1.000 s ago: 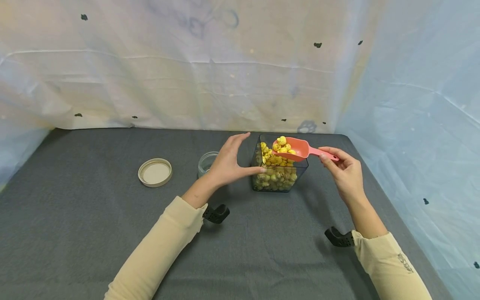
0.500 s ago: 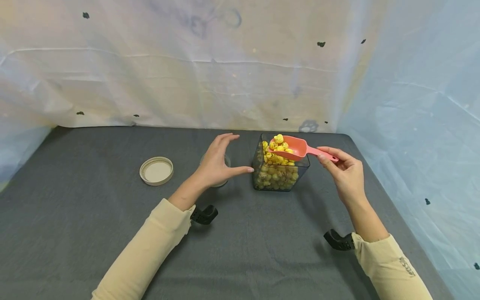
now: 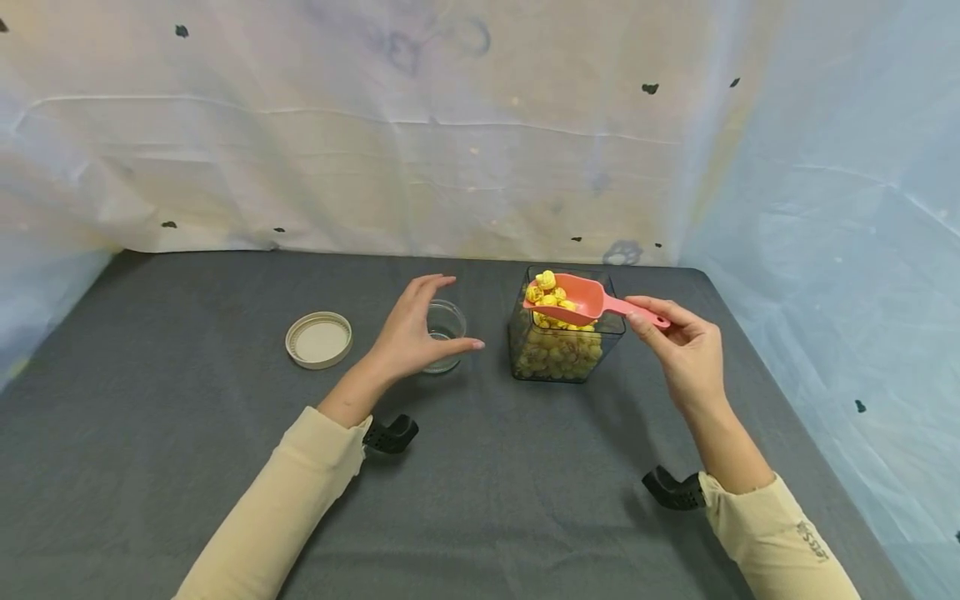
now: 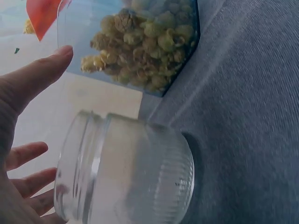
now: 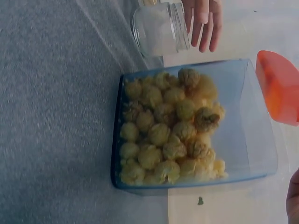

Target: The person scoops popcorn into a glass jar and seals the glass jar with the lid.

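My right hand [image 3: 639, 313] pinches the handle of a pink scoop [image 3: 577, 297] heaped with yellow puffed balls. The scoop hangs over a clear square container [image 3: 567, 352] half full of the same balls [image 5: 168, 126]. My left hand [image 3: 459, 315] is spread around a small empty glass jar [image 3: 446, 327] left of the container, thumb on the near side and fingers on the far side, without closing on it. In the left wrist view the jar [image 4: 126, 172] lies between my thumb [image 4: 42, 77] and fingers [image 4: 25, 154]. The right wrist view shows the scoop's edge [image 5: 279, 86] beside the container [image 5: 117, 154].
A round beige lid [image 3: 318, 340] lies flat on the dark grey tabletop [image 3: 187, 417], left of the jar. Pale sheeting walls stand close behind and to the right of the table. The table's right edge [image 3: 787, 417] runs near my right forearm.
My left hand has drawn back leftward from the container's side to the glass jar. The loaded scoop has shifted slightly left over the container.
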